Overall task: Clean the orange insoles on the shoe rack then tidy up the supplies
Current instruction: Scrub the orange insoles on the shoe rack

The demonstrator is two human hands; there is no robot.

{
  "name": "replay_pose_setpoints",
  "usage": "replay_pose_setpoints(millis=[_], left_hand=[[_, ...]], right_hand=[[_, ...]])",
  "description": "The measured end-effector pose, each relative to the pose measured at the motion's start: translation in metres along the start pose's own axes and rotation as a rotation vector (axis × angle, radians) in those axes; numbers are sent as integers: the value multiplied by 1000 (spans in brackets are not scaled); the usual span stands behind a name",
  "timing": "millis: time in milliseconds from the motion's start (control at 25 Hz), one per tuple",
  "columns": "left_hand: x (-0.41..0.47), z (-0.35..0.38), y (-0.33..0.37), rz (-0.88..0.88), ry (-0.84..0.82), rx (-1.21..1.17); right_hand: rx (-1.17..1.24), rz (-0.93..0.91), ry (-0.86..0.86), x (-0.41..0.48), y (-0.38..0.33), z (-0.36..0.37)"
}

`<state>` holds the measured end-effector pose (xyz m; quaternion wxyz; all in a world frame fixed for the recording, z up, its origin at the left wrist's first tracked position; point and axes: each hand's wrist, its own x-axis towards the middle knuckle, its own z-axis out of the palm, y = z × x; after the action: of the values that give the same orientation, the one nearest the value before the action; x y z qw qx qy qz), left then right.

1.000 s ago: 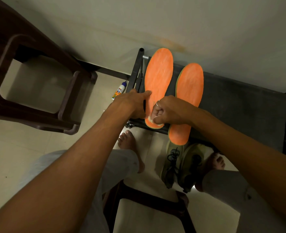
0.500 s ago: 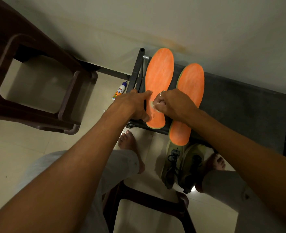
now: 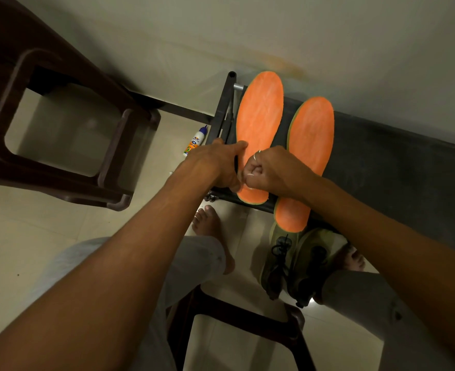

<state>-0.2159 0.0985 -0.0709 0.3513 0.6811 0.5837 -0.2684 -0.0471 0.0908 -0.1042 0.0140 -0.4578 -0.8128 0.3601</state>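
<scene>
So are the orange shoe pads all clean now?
Not yet. Done: both insoles lie flat on the shoe rack. In hand: the right hand presses a small white wad on the left insole near its near end, while the left hand steadies it. Left: maybe the right insole, I cannot tell if it is clean, then tidying, like the bottle on the floor.

The person wears pale grey trousers (image 3: 202, 253), a thin silver ring (image 3: 256, 155) on the right hand (image 3: 273, 171), with forearms (image 3: 146, 231) and feet (image 3: 211, 226) bare.
</scene>
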Motion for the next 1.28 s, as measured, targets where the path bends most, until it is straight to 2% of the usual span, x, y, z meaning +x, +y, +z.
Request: replay_pose_setpoints(millis=[40,80,160,240,440,680,760,960,1000,1160,1200,1280], left_hand=[[0,0,0,-1,0,4],[1,-1,-1,-1,-1,0],[0,-2,-1,4,0,-17],[-1,-3,-1,8,2,-19],[0,-1,1,5,16,-31],[0,0,0,-5,41,-46],[0,0,0,-9,40,-58],[0,-1,1,-12,35,-33],[0,-1,1,-9,34,-37],[0,0,0,6,45,-47],[1,0,0,8,47,-48],[1,1,-1,6,45,-43]], right_hand=[[-11,11,-39,0,0,-1],[-67,35,1,2,1,0],[-205,85,208,4,5,0],[-219,58,285,4,10,2],[-266,-152,140,3,14,3],[-200,-47,218,1,-2,8],[-179,-95,214,-1,-7,13],[-13,-137,-99,-1,-3,-11],[-28,-137,-77,0,1,-12],[-157,-1,212,3,16,-6],[-165,12,226,4,16,-6],[-115,-62,113,4,11,-8]])
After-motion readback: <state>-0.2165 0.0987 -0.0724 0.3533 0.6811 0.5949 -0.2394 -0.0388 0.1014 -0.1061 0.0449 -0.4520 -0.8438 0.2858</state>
